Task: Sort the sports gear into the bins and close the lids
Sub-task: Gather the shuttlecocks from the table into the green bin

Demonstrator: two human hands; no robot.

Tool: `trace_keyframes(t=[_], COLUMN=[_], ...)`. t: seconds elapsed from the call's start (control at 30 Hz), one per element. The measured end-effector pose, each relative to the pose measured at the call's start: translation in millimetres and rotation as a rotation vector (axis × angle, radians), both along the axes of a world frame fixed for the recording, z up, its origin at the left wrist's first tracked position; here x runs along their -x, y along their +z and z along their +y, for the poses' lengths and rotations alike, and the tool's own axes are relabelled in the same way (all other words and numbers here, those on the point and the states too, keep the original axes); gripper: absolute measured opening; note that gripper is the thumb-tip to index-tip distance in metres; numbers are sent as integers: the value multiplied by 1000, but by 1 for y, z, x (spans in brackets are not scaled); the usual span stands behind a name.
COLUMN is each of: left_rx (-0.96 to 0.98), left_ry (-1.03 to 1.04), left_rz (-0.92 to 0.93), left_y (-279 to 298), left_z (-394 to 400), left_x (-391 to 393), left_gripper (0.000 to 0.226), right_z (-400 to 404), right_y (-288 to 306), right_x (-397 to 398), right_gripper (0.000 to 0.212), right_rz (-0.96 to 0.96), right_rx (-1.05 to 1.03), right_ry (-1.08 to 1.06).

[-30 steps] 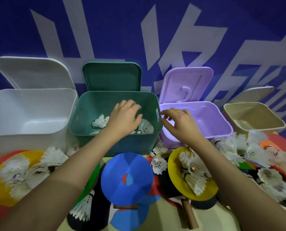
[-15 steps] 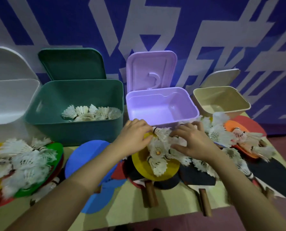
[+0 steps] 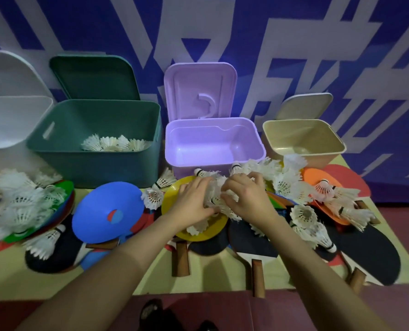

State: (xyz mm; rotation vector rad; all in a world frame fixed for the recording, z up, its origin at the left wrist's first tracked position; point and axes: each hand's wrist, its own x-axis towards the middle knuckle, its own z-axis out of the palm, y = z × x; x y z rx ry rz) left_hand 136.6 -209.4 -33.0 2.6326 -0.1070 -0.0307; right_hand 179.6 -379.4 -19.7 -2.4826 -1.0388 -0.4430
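Note:
Both hands are gathered around a bunch of white shuttlecocks lying on a yellow disc, just in front of the purple bin. My left hand cups the bunch from the left, and my right hand closes on it from the right. The green bin stands open with several shuttlecocks inside. The purple bin and the beige bin are open and hold nothing that I can see. The white bin at far left is open too.
More shuttlecocks lie on coloured discs at the left, others on the orange disc at the right. A blue disc lies left of centre. Dark table-tennis paddles with wooden handles lie along the table's front edge.
My hands came back from the green and purple bins to the yellow disc and closed in on the shuttlecocks there. The view has shifted to the right.

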Motion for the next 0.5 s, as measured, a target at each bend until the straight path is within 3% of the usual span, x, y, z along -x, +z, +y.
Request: trace_keyframes(t=[0.2, 0.5], left_rx=[151, 252], left_ry=[85, 76], left_rz=[-48, -350], left_y=[5, 53], left_z=[-1, 29], left_x=[3, 8], left_gripper=[71, 65], right_z=[-7, 22], right_y=[3, 44], right_x=[5, -8], right_gripper=[10, 9], right_rz=[38, 33], right_rx=[-211, -523], right_ry=[-2, 59])
